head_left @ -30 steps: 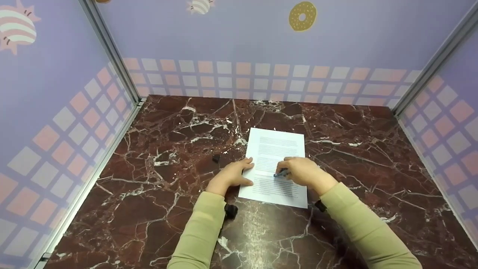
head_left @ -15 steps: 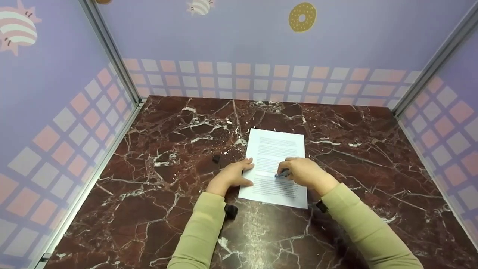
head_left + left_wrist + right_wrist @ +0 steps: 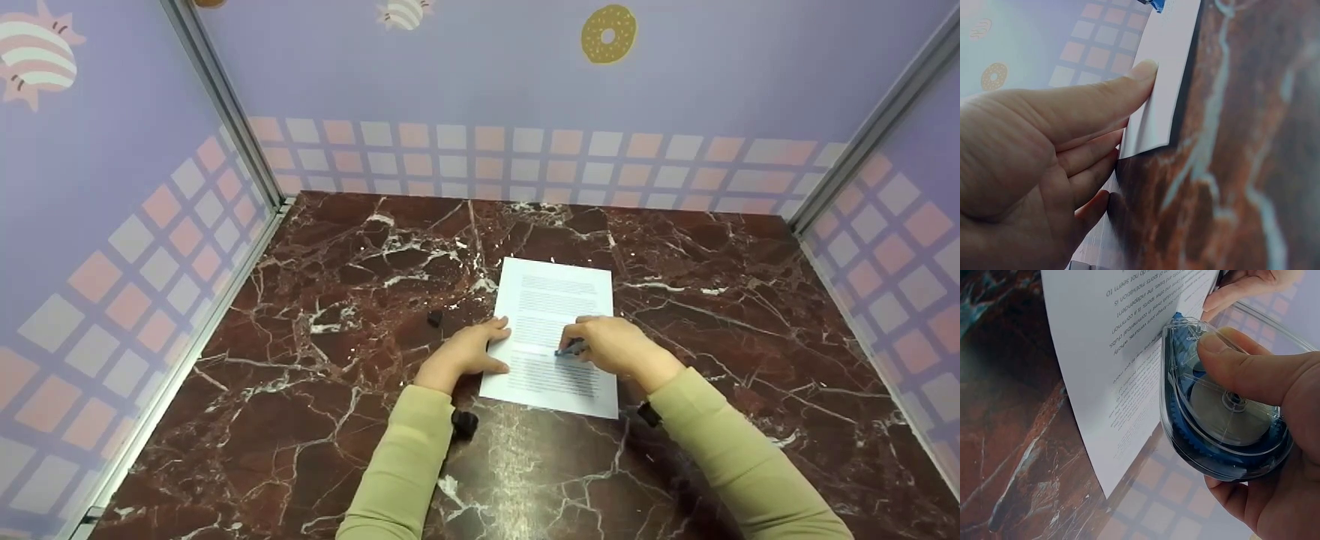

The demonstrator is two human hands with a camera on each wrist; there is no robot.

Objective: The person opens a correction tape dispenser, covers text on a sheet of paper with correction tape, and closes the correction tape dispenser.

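A printed sheet of paper [image 3: 551, 300] lies on the marble-patterned table, its text lines running across it. My right hand [image 3: 611, 345] grips a clear and blue correction tape dispenser [image 3: 1224, 410], thumb on its side and fingers beneath. The dispenser's blue tip touches the sheet among the lower text lines. To the left of that tip, a pale band runs between lines in the head view. My left hand [image 3: 469, 350] rests at the sheet's left edge. Its thumb [image 3: 1143, 70] lies on the paper, with the other fingers extended along the edge.
A small black object [image 3: 434, 318] lies left of the sheet. White crumbs are scattered over the table [image 3: 337, 420] beyond it. Patterned purple panels [image 3: 480, 82] stand at the back and both sides. Each wrist carries a black device [image 3: 464, 425].
My right hand has slid slightly to the right with the correction tape dispenser along the sheet. The left hand and the paper have stayed in place.
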